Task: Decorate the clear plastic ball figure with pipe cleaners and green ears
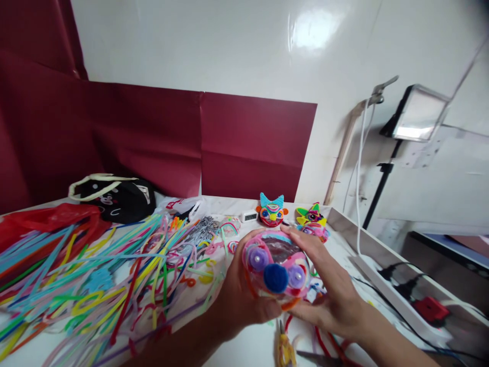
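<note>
Bare forearms [191, 329] reach in from the bottom edge, either side of a yellow-handled tool [286, 350] lying on the table [239, 349]. Just below and right of the frame's centre, the left hand [240, 295] and right hand [336, 300] have their grip closed around opposite sides of a pink craft face [276, 268] with purple eyes [257, 259] and a blue pompom nose [275, 279]. Loose pipe cleaners [110, 275] spread across the lower left; a blue-eared craft face [272, 211] stands behind.

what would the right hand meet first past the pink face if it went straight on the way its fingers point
Beyond the pink face, the right hand would probably meet the blue-eared figure first, though depth is hard to judge.
</note>
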Available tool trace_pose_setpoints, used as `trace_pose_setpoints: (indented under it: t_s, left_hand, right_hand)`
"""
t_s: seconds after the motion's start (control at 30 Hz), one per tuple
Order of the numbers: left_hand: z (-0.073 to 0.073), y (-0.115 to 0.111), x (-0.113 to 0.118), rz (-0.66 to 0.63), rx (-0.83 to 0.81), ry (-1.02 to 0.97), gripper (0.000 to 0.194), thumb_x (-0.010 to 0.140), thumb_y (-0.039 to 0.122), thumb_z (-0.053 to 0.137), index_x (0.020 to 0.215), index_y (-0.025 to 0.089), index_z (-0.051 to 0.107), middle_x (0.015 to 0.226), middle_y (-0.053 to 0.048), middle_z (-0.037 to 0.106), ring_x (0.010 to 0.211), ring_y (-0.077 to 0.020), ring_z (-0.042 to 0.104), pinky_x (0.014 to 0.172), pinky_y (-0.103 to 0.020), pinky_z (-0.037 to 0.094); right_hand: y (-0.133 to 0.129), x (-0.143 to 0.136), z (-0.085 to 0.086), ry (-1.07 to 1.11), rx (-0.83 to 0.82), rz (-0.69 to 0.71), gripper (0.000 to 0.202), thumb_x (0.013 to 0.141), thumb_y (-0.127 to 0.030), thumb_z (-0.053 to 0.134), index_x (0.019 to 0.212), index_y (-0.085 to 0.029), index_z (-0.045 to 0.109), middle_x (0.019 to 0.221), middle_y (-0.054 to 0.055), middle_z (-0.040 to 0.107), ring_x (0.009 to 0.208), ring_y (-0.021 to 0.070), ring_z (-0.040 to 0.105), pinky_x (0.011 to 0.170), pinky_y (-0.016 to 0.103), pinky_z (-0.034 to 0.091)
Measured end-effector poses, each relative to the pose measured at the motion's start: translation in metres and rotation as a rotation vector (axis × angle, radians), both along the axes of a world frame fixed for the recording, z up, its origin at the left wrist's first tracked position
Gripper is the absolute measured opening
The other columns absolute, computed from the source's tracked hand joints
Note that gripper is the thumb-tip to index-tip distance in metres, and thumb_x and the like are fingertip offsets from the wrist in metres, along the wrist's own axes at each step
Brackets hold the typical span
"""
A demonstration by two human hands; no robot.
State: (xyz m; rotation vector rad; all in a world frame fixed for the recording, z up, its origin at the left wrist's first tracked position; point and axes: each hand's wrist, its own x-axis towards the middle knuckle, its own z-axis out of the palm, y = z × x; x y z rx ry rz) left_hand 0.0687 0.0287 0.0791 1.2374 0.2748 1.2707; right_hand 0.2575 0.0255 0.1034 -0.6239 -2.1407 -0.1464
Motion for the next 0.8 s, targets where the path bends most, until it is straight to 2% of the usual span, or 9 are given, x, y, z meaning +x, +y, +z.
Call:
trace_pose_setpoints:
  t_s: [0.13, 0.3, 0.4, 0.5, 0.6, 0.8]
  left_hand:
    - [-0.014, 0.007, 0.000, 0.022, 0.187, 0.002, 0.089, 0.061, 0.027, 0.086, 0.139, 0.028, 0.042, 0.138, -0.010, 0.057, 0.124, -0.0382, 0.055, 0.104, -0.049, 0.048]
    - [-0.020, 0.010, 0.002, 0.016, 0.199, 0.035, 0.090, 0.059, 0.028, 0.087, 0.137, 0.027, 0.043, 0.137, -0.010, 0.057, 0.122, -0.0369, 0.057, 0.102, -0.048, 0.050]
    - [-0.018, 0.012, 0.003, 0.059, 0.206, 0.050, 0.087, 0.059, 0.026, 0.086, 0.135, 0.028, 0.044, 0.137, -0.010, 0.057, 0.123, -0.0375, 0.056, 0.104, -0.050, 0.048]
    - [-0.018, 0.013, 0.005, 0.161, 0.225, 0.054, 0.086, 0.056, 0.027, 0.086, 0.132, 0.026, 0.046, 0.137, -0.010, 0.057, 0.122, -0.0389, 0.056, 0.104, -0.052, 0.048]
    - [-0.020, 0.014, 0.006, 0.213, 0.225, 0.085, 0.087, 0.054, 0.023, 0.086, 0.131, 0.027, 0.045, 0.133, -0.011, 0.059, 0.117, -0.0377, 0.060, 0.099, -0.050, 0.051]
    - [-0.031, 0.019, 0.002, 0.199, 0.227, 0.135, 0.094, 0.052, 0.014, 0.086, 0.133, 0.030, 0.041, 0.128, -0.009, 0.060, 0.111, -0.0338, 0.063, 0.095, -0.045, 0.055]
  right_hand:
    - [-0.002, 0.002, 0.003, -0.036, 0.111, 0.024, 0.087, 0.080, -0.030, 0.073, 0.153, -0.019, 0.026, 0.144, 0.019, 0.051, 0.132, 0.0340, 0.049, 0.106, 0.050, 0.042]
    - [-0.004, 0.007, 0.003, -0.080, 0.107, 0.016, 0.077, 0.086, -0.036, 0.067, 0.149, -0.012, 0.030, 0.143, 0.021, 0.050, 0.133, 0.0326, 0.046, 0.109, 0.053, 0.037]
    - [-0.004, 0.007, 0.001, -0.090, 0.105, 0.009, 0.078, 0.087, -0.035, 0.066, 0.150, -0.010, 0.027, 0.146, 0.020, 0.047, 0.137, 0.0281, 0.043, 0.113, 0.044, 0.035]
    - [-0.004, 0.007, -0.001, -0.072, 0.081, -0.012, 0.084, 0.087, -0.032, 0.066, 0.152, -0.006, 0.022, 0.148, 0.020, 0.045, 0.138, 0.0242, 0.042, 0.114, 0.036, 0.035]
    - [-0.001, 0.006, -0.005, -0.063, 0.061, -0.023, 0.085, 0.087, -0.037, 0.067, 0.152, -0.007, 0.022, 0.150, 0.020, 0.043, 0.140, 0.0249, 0.040, 0.115, 0.036, 0.033]
    - [0.006, 0.010, -0.008, -0.092, 0.042, 0.020, 0.083, 0.087, -0.040, 0.067, 0.152, -0.011, 0.025, 0.151, 0.020, 0.041, 0.140, 0.0281, 0.038, 0.114, 0.042, 0.035]
